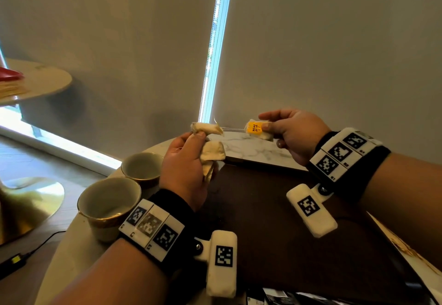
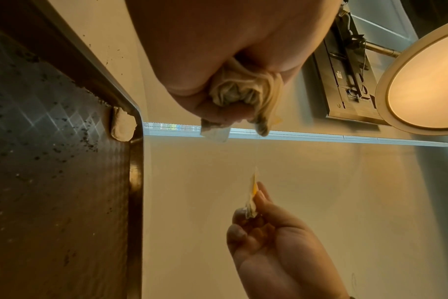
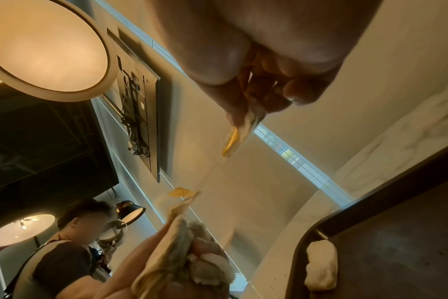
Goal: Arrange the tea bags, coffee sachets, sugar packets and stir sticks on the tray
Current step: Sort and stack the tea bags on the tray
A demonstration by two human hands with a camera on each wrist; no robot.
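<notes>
Above the far end of the dark brown tray (image 1: 275,209), my left hand (image 1: 201,137) grips a bunch of cream tea bags (image 1: 211,152). My right hand (image 1: 265,125) pinches one tea bag with a yellow tag (image 1: 256,128) by thumb and forefinger. A thin string runs taut between the two hands. The left wrist view shows the bunch (image 2: 243,95) crumpled in my fist and another tea bag (image 2: 123,127) lying in the tray's far corner (image 2: 137,161). That same bag (image 3: 320,267) appears in the right wrist view, below the pinched bag (image 3: 243,131).
Two pale cups with gold rims (image 1: 143,168) (image 1: 108,203) stand on the marble table (image 1: 251,146) left of the tray. Dark packets (image 1: 275,296) lie at the tray's near edge. A second round table (image 1: 40,79) stands far left.
</notes>
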